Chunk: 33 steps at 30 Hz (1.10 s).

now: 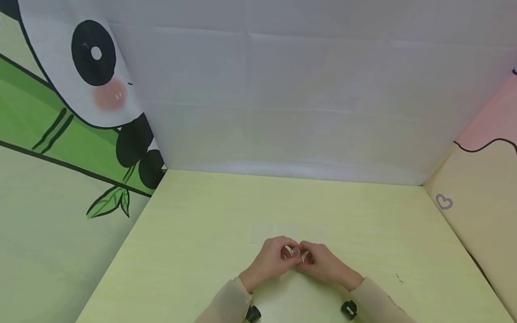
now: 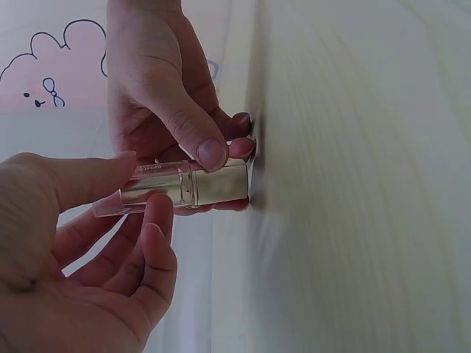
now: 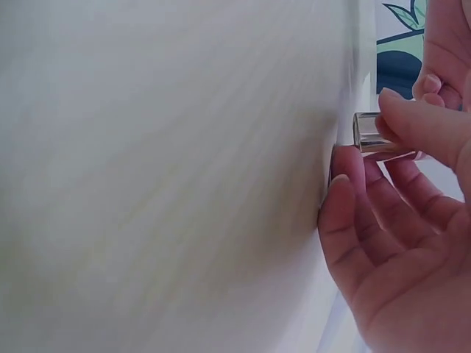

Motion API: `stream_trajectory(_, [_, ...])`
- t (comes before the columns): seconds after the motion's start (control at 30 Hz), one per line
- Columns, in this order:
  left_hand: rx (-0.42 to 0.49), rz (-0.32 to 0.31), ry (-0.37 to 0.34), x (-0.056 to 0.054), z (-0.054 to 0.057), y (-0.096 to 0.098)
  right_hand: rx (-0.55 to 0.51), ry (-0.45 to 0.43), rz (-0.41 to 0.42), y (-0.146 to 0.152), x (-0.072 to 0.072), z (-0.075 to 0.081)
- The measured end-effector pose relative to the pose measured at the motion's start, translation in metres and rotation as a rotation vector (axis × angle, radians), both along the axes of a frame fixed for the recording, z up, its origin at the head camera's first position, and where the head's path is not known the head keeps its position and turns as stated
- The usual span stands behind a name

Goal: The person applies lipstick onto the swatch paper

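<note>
Between the two hands is a small lipstick tube (image 1: 296,252) with a clear cap end and a shiny metallic base. In the left wrist view, the left hand (image 2: 88,294) pinches the clear end (image 2: 154,187) between thumb and fingers. The right hand (image 2: 158,81) holds the metallic base (image 2: 222,185), its thumb across the top. From the right wrist side, the bare end of the base (image 3: 365,132) sticks out past the right thumb, just above the tabletop. In the head view the left hand (image 1: 273,258) and right hand (image 1: 325,264) meet fingertip to fingertip.
A pale wood-patterned table (image 1: 194,251) lies under the hands. Faint see-through squares (image 1: 262,233) lie just beyond them. A white wall sheet (image 1: 282,103) stands at the back, with cartoon-printed panels (image 1: 36,215) at both sides. Dark wrist-worn devices (image 1: 349,309) hang by the sleeves.
</note>
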<state>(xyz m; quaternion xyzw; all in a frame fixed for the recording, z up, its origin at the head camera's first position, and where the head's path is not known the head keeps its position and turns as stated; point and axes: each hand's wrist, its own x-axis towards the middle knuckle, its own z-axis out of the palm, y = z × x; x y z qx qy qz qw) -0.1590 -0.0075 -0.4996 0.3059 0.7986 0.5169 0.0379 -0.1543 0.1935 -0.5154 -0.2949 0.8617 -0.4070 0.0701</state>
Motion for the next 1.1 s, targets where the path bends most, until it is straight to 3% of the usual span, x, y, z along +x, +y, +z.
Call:
stream_trajectory(0.73, [0.032,0.009,-0.006,-0.0017,0.0019,-0.0051,-0.006,-0.071,0.002,0.0023,0.0023,0.0051])
stream_trajectory(1.1, [0.026,0.048,-0.029,-0.0025,0.0001,-0.0101,-0.008,-0.098,-0.005,0.0042,0.0030,0.0106])
